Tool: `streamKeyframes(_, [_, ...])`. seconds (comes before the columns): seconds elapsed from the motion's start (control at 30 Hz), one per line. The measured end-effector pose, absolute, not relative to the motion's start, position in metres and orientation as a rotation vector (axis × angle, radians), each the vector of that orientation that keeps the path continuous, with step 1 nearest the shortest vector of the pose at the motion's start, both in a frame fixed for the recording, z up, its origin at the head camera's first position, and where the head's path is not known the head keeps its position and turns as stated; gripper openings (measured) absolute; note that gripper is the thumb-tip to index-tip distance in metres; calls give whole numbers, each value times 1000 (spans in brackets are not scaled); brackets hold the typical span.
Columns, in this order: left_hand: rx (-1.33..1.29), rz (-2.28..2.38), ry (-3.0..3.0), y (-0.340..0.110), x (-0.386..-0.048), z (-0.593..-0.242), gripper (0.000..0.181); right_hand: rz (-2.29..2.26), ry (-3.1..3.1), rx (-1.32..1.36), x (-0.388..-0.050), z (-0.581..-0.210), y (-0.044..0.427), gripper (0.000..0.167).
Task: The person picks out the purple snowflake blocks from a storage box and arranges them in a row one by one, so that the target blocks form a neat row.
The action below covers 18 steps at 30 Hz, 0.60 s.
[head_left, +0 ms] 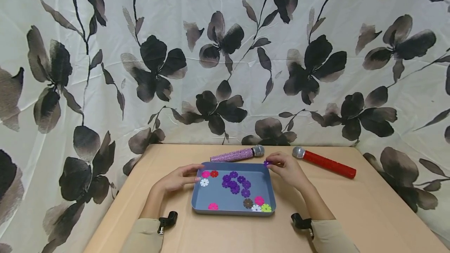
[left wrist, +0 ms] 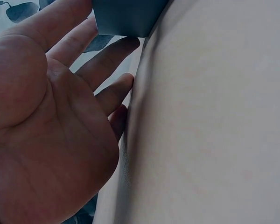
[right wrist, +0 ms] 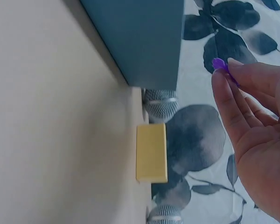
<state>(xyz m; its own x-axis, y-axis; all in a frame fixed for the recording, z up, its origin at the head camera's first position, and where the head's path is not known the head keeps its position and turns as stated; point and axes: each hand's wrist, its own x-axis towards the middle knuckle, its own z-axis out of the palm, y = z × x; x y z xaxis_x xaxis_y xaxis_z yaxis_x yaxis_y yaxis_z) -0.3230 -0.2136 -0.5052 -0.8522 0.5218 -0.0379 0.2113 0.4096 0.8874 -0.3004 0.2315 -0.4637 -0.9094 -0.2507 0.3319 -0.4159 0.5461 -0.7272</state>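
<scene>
A grey-blue tray lies on the table with flower-shaped discs in it. Purple flower discs cluster near its middle, several of them overlapping. My left hand rests at the tray's left edge, its fingers extended and its thumb by the rim. In the left wrist view, the fingers of this hand reach past the tray's corner. Above the tray's right rim, my right hand pinches one purple flower disc between thumb and fingertips, clear of the tray.
Behind the tray lies a purple glittery microphone; a red microphone lies to the right. A yellow block shows between two microphone heads in the right wrist view. Pink, white and other coloured discs sit near the tray's edges.
</scene>
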Motion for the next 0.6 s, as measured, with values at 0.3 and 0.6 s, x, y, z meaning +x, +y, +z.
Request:
streamKeyframes(0.3, [624, 1414, 2365, -216, -323, -506, 55, 1299, -2617, 544, -304, -469, 253, 20])
streamKeyframes(0.6, [616, 1416, 2360, -216, -324, -507, 55, 1329, -2643, 563, -306, -474, 267, 19])
